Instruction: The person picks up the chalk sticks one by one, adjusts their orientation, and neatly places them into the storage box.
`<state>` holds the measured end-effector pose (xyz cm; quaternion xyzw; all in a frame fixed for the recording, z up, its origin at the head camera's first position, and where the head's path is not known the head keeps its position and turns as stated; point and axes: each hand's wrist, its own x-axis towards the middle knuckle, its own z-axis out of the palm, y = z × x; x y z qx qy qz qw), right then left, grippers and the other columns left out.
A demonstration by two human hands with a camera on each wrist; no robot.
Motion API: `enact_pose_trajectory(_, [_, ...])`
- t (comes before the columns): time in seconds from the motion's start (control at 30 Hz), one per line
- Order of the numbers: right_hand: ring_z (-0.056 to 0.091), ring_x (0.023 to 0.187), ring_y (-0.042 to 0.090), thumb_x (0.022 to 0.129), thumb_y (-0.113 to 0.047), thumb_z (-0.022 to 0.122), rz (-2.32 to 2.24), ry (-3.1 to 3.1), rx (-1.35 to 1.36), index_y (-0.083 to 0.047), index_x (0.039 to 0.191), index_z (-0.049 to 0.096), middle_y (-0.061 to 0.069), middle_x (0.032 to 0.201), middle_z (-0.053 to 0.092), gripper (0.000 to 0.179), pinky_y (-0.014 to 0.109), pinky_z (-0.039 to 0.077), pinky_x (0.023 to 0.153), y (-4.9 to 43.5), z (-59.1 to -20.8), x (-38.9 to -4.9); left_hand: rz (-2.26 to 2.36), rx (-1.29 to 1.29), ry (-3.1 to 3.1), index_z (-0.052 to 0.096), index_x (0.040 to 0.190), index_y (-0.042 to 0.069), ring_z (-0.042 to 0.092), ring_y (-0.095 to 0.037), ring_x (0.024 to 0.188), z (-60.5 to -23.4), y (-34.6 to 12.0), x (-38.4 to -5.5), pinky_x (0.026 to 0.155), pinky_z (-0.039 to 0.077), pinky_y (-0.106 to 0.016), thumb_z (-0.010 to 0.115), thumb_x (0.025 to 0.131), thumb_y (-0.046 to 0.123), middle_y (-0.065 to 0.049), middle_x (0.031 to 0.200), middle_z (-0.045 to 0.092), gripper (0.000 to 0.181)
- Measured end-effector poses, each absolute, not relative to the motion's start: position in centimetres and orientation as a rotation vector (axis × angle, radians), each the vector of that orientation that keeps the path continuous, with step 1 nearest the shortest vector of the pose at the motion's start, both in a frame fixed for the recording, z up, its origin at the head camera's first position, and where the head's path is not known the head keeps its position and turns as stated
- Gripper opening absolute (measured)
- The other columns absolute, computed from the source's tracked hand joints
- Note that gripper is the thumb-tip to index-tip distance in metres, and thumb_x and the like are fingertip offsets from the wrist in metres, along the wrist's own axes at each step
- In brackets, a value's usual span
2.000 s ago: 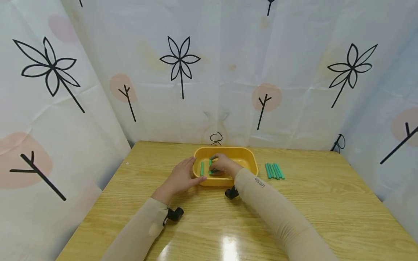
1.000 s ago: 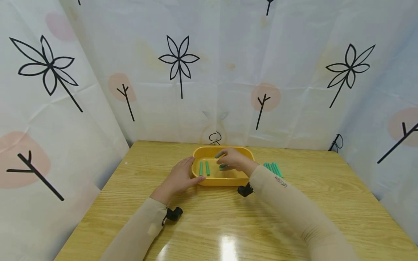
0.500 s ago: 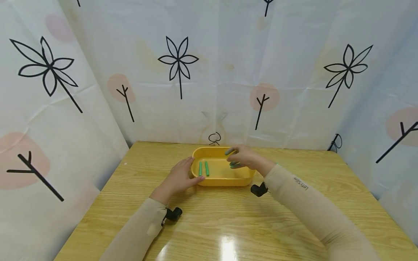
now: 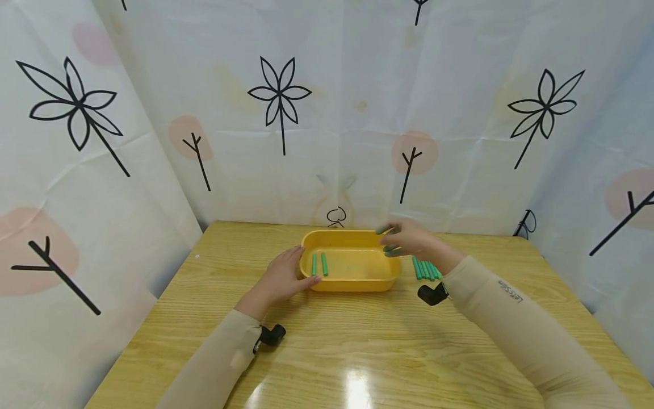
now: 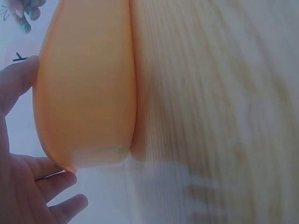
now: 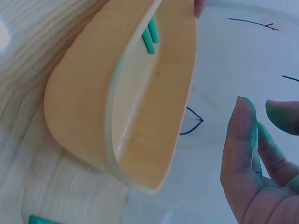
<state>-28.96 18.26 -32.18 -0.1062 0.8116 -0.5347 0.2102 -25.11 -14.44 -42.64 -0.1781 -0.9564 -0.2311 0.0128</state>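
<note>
Two green sticks that look like chalk (image 4: 324,264) lie side by side in the left part of a yellow plastic tray (image 4: 352,285). My left hand (image 4: 278,279) rests at the tray's left end, thumb on the near rim and the other fingers spread about the end wall. My right hand (image 4: 411,238), above the tray's right end, holds nothing; thumb and forefinger stand apart in the right wrist view. Green stains its fingertips (image 6: 243,112). Beneath that hand and wrist, right of the tray, several more green sticks (image 4: 425,269) lie in a row, partly covered by the forearm.
The wooden table (image 4: 327,346) reaches a patterned white cloth (image 4: 337,170) hung behind and at both sides. Small black wrist cameras sit at the left wrist (image 4: 273,335) and right wrist (image 4: 432,293). A thin black cord (image 4: 526,222) is at the back right corner.
My right hand has let go of the second green stick, leaving it beside the first, then risen and moved right to the tray's end. My left hand has stayed in place.
</note>
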Motion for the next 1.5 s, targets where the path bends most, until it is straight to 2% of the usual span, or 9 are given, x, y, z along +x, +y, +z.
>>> enact_pose_trajectory(0.27, [0.061,0.090,0.026,0.102,-0.005,0.056,-1.466,2.288,-0.301,0.011,0.141,0.043,0.019,0.113,0.056,0.045,0.041,0.056,0.089,20.3,-31.5,-28.6,-0.719,-0.548,-2.982,0.028,0.156,-0.001,0.024,-0.037,0.149,-42.7,-14.4,-25.2,0.120,0.018,-0.053,0.060,0.091,0.066,-0.018,0.162,0.027,0.099])
enact_pose_trajectory(0.6, [0.058,0.097,0.028,0.104,-0.008,0.053,-1.440,2.336,-0.230,0.009,0.143,0.041,0.027,0.131,0.045,0.045,0.040,0.055,0.091,22.9,-31.8,-28.8,-0.724,-0.553,-2.983,0.028,0.156,-0.001,0.024,-0.037,0.149,-42.4,-14.4,-25.0,0.120,0.019,-0.054,0.060,0.091,0.065,-0.019,0.161,0.027,0.098])
enact_pose_trajectory(0.97, [0.053,0.115,0.038,0.105,-0.013,0.053,-1.417,2.392,-0.190,0.008,0.146,0.038,0.032,0.141,0.039,0.049,0.043,0.052,0.097,25.8,-33.3,-29.2,-0.719,-0.552,-2.976,0.029,0.157,0.000,0.025,-0.037,0.148,-42.7,-14.4,-25.1,0.120,0.020,-0.054,0.060,0.090,0.067,-0.018,0.162,0.028,0.099])
enact_pose_trajectory(1.2, [0.045,0.125,0.050,0.105,-0.014,0.052,-1.391,2.445,-0.180,0.010,0.146,0.035,0.035,0.144,0.037,0.051,0.051,0.047,0.103,27.0,-34.3,-29.4,-0.707,-0.563,-2.974,0.028,0.156,-0.001,0.025,-0.037,0.149,-42.6,-14.4,-25.1,0.120,0.019,-0.053,0.060,0.091,0.066,-0.019,0.161,0.028,0.098])
enact_pose_trajectory(1.5, [0.045,0.124,0.051,0.105,-0.012,0.049,-1.398,2.455,-0.151,0.011,0.148,0.031,0.037,0.145,0.035,0.052,0.052,0.047,0.102,28.8,-36.6,-30.1,-0.693,-0.560,-2.976,0.029,0.156,0.000,0.025,-0.037,0.148,-42.6,-14.4,-25.1,0.121,0.018,-0.052,0.059,0.091,0.066,-0.018,0.162,0.028,0.098])
